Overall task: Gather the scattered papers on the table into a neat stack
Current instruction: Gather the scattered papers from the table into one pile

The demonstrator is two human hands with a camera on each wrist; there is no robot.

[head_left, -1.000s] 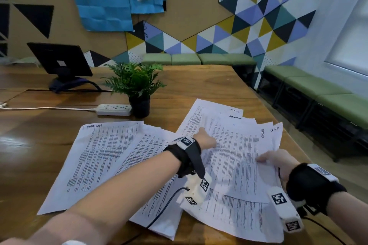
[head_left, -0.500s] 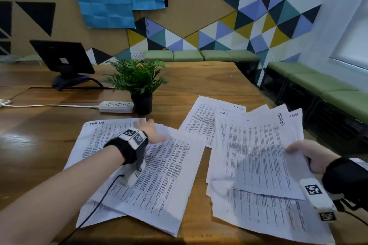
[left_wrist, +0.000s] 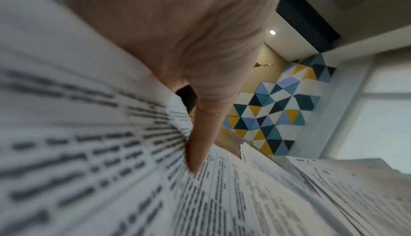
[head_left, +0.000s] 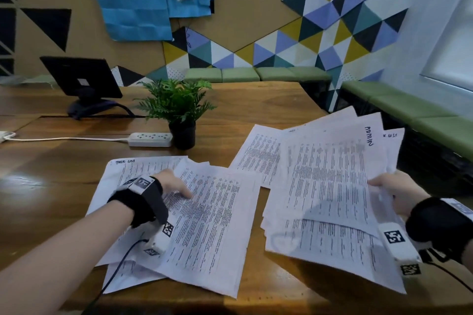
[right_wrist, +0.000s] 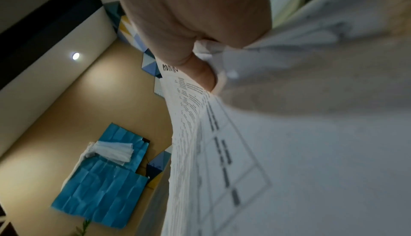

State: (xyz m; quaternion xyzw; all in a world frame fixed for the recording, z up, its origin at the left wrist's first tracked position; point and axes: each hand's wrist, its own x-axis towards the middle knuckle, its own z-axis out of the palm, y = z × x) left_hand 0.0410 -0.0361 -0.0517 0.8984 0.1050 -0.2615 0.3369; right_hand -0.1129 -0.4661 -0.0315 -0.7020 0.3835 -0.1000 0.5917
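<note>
Papers (head_left: 330,186) in right hand (head_left: 399,192) grip, top sheet hand-lettered "ADMIN".

R hand (right_wrist: 195,20) thumb pinches paper sheets (right_wrist: 289,152) marked "ADMIN"; blue sheet (right_wrist: 104,183) on wall behind.

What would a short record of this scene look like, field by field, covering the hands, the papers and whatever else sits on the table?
left hand: thumb on the left pile of papers, which lies flat
right hand: grips the right bundle of papers at its right edge, partly lifted
stack: not yet made, two separate groups
table: wooden
also there: potted plant, power strip, monitor
</note>
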